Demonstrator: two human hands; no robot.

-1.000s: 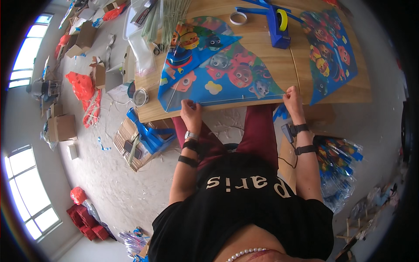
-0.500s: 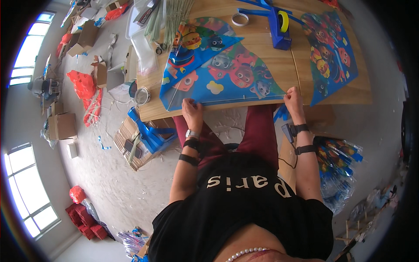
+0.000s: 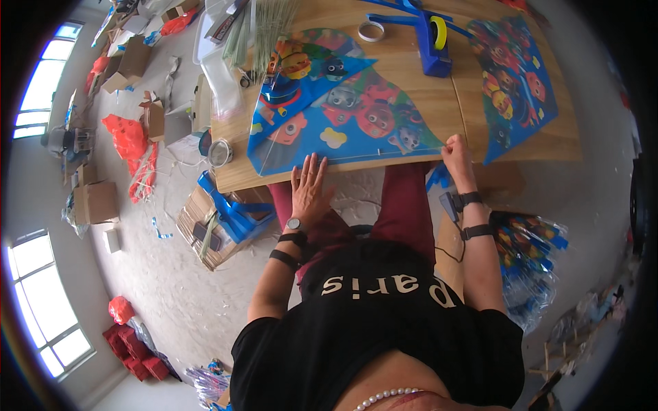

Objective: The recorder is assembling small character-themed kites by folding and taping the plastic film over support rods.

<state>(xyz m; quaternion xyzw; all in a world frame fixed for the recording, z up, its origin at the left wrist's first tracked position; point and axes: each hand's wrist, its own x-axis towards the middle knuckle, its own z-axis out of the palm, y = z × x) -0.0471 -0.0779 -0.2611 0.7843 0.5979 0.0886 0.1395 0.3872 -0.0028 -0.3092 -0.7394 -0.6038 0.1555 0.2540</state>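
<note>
A blue kite sail [image 3: 332, 139] printed with cartoon figures lies along the near table edge, its left part folded over. A thin pale rod [image 3: 404, 151] runs along its near hem. My left hand [image 3: 311, 192] is open, fingers spread and fingertips resting at the sail's near edge, left of the middle. At the sail's right tip, my right hand [image 3: 458, 163] is closed in a pinch on the corner; the exact grip is partly hidden by the fingers. A second printed sail [image 3: 510, 89] lies flat farther right.
A blue tape dispenser [image 3: 434, 58] with yellow tape and a white tape roll [image 3: 371, 31] stand at the back of the wooden table [image 3: 445, 103]. Thin sticks [image 3: 257, 34] lie at back left. A clear tape roll [image 3: 220, 152] sits at the left edge. Cardboard with blue strips [image 3: 229, 216] is below.
My left hand has opened from a closed grip on the near hem and slid slightly right and down, fingers now spread. My right hand stays pinched at the right tip.
</note>
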